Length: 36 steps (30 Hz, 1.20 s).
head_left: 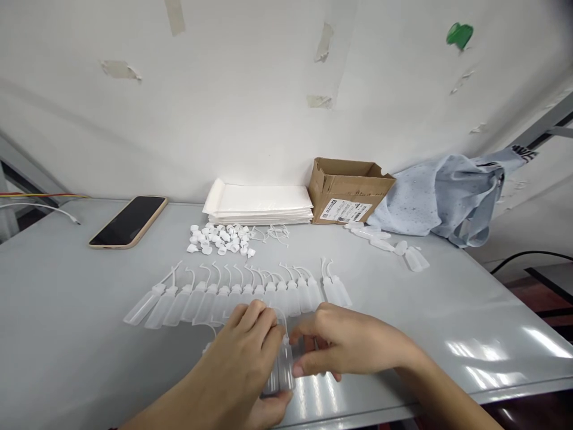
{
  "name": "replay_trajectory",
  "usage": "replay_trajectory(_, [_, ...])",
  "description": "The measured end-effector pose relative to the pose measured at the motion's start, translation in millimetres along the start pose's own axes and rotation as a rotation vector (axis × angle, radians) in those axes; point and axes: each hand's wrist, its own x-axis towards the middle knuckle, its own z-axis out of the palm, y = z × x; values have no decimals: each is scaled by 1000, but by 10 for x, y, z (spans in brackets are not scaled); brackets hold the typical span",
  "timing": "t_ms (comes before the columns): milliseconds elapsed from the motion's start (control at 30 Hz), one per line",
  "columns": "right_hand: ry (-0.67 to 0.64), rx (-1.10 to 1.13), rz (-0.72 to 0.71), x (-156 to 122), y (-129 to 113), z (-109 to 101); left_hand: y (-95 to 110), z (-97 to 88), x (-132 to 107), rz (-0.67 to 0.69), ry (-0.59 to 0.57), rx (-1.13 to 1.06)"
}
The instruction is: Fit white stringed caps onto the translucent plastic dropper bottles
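Observation:
My left hand (250, 358) curls over small clear plastic bottles (285, 364) near the table's front, its thumb at their bottom ends. My right hand (344, 340) is just to the right, thumb and index finger apart, their tips at the side of the rightmost bottle; whether they touch it is unclear. Its other fingers bend beneath the palm. Beyond both hands lies a row of translucent bottles (192, 303) with thin bent white tubes at their necks. Two similar bottles (336, 291) lie slightly apart at the row's right end. My left hand hides part of the nearer bottles.
Behind the row are a pile of small white caps (221, 237) and loose thin tubes (275, 233). White padded envelopes (262, 203), a cardboard box (349, 194) and a light blue cloth bag (430, 194) stand along the wall. More bottles (414, 258) lie right, a phone (129, 222) left.

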Motion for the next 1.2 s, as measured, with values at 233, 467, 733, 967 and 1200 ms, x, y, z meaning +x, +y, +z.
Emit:
replay_trajectory(233, [80,-42,28,-1,-25,15,20,-2,22,-47,-7,69])
replay_trajectory(467, [97,-50,29,14,-13,51,30,-17,5,-60,6,145])
replay_trajectory(733, [98,-65,35,19,-60,24,-34,61,-19,0,57,194])
replay_trajectory(967, [109,-85,44,24,-54,20,-34,74,-43,-3,23,222])
replay_trajectory(1200, [90,-46,68,25,-29,21,-67,116,-95,17,57,271])
